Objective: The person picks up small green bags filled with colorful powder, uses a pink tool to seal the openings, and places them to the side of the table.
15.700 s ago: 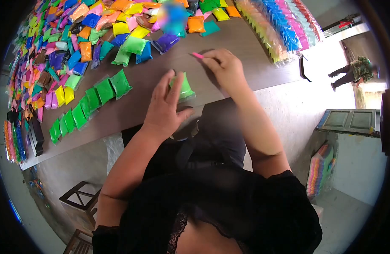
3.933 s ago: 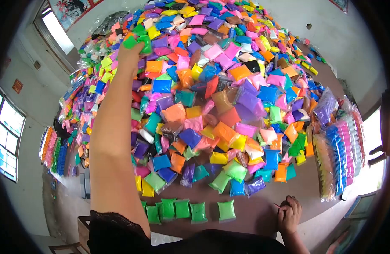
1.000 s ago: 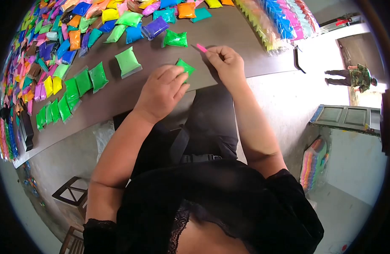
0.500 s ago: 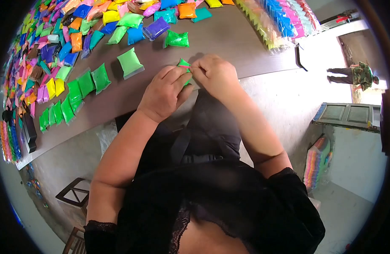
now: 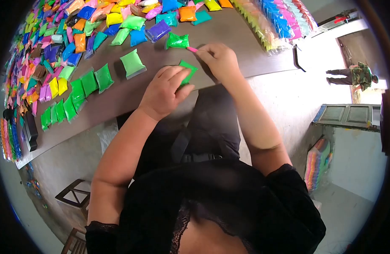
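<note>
My left hand [image 5: 163,91] is closed around the lower part of a small green clay-like packet [image 5: 188,70] at the table's front edge. Its upper corner shows past the fingers. In the pinched fingers of my right hand [image 5: 218,61] is a thin pink stick-like piece [image 5: 192,49]. The tip of that piece reaches the right corner of another green packet [image 5: 177,41], which lies farther back. A lighter green packet [image 5: 132,63] rests left of my hands. Beyond it, several green packets [image 5: 89,82] form a slanting row.
Many coloured packets [image 5: 80,42] cover the table's left and back. Bundled coloured packs [image 5: 273,25] lie at the back right. A black bracket-like piece [image 5: 299,59] is at the table's right edge. A person [image 5: 360,76] stands far off at the right, near a grey cabinet [image 5: 347,115].
My right hand has moved up and away from the packet in my left hand, carrying the pink piece to the packet farther back. My left hand has stayed nearly still.
</note>
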Tool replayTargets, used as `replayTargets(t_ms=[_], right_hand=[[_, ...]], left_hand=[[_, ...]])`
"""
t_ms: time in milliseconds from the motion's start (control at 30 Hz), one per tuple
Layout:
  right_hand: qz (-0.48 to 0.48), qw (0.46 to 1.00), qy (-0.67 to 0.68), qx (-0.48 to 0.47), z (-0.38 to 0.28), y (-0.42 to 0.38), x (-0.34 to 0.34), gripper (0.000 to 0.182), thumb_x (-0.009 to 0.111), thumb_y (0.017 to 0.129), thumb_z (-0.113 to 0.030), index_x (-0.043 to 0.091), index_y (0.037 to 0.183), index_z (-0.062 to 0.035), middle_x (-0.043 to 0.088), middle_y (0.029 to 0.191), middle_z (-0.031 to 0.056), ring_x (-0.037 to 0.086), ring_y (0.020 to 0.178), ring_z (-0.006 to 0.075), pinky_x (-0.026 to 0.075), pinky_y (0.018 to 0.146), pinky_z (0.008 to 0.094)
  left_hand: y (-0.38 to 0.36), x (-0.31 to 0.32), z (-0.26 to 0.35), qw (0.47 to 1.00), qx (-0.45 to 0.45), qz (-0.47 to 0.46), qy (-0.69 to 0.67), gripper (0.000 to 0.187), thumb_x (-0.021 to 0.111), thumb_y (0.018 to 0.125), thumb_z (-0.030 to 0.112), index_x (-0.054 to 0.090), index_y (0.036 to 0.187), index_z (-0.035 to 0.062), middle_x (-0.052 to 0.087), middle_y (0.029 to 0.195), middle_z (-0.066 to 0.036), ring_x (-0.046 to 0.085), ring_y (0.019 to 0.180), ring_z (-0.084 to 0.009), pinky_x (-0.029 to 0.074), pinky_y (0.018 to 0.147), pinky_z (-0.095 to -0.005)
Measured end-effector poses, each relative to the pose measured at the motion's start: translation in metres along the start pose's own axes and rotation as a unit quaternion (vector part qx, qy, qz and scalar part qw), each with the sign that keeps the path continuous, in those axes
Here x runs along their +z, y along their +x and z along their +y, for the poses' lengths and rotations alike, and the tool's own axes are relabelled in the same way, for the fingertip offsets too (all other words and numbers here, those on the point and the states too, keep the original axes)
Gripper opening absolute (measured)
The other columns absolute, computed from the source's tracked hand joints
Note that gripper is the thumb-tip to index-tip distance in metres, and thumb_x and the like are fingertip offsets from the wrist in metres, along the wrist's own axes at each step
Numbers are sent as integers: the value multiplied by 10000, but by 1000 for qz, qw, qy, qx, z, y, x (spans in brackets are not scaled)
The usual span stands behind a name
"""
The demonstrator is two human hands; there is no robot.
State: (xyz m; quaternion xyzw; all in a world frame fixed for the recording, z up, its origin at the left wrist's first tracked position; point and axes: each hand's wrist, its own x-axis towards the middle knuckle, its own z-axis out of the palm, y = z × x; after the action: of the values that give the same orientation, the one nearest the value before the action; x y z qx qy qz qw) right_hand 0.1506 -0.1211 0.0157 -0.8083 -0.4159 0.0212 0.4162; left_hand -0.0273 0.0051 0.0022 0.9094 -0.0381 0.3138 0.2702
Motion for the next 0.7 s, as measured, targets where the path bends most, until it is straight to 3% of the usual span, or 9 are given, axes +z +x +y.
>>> replayTargets(t_ms=[33,100,233,333,400,433,600,667,700], right_hand=[[2,1000,-1,-2,-1,-6,0,188,694,866,-260,720,869,-74,689,886,126,658,846,336,519,744,433],[93,988,77,92,-4,-22,0,171,723,854,-227,729,889,-60,684,869,139,661,839,319,513,739,422],[109,988,74,85,-1,-36,0,154,703,874,-210,739,912,-66,677,865,148,671,821,301,520,730,419],[40,996,76,30,-19,-54,7,147,677,896,-215,728,892,-77,673,871,134,669,795,310,532,720,428],[11,995,-102,2,-31,-59,8,161,647,915,-233,714,871,-93,675,877,119,669,792,324,544,717,436],[19,993,-118,-9,-25,-54,8,181,630,927,-266,702,873,-109,681,894,102,669,820,329,546,719,440],[34,994,-104,21,-12,-44,-6,167,631,926,-276,709,915,-129,683,908,94,671,839,322,545,720,436],[0,996,-87,-34,-21,-52,-1,177,631,926,-277,710,916,-118,689,911,96,675,853,316,545,726,435],[-13,996,-91,-1,-23,-52,0,176,634,924,-279,708,913,-120,689,914,100,676,857,319,546,729,440]], left_hand=[[0,-1,-1,999,-16,25,-34,306,726,836,98,665,1127,25,634,1158,-106,598,1091,-307,502,951,-397],[1,-4,-5,1000,10,21,-3,315,735,829,94,664,1128,24,632,1159,-107,598,1096,-311,501,953,-399],[-3,-3,1,997,53,-44,24,344,766,804,78,662,1127,21,623,1165,-108,603,1092,-318,505,951,-406],[-4,0,4,998,47,-24,35,351,774,789,66,662,1118,19,619,1167,-106,605,1083,-318,506,951,-405],[-4,3,3,998,43,-20,33,346,773,788,65,662,1113,19,618,1164,-105,603,1083,-317,506,950,-404],[-5,4,3,999,40,-17,31,342,773,788,64,663,1109,19,617,1161,-104,602,1083,-317,506,948,-403],[-3,1,3,998,40,-28,36,344,774,783,63,663,1107,23,615,1152,-110,602,1072,-316,506,944,-401],[-4,2,4,999,38,-28,24,347,774,782,63,663,1108,25,614,1150,-109,602,1068,-315,506,943,-401],[-3,2,5,998,39,-30,34,345,773,784,63,663,1108,25,614,1149,-109,603,1067,-313,505,944,-400]])
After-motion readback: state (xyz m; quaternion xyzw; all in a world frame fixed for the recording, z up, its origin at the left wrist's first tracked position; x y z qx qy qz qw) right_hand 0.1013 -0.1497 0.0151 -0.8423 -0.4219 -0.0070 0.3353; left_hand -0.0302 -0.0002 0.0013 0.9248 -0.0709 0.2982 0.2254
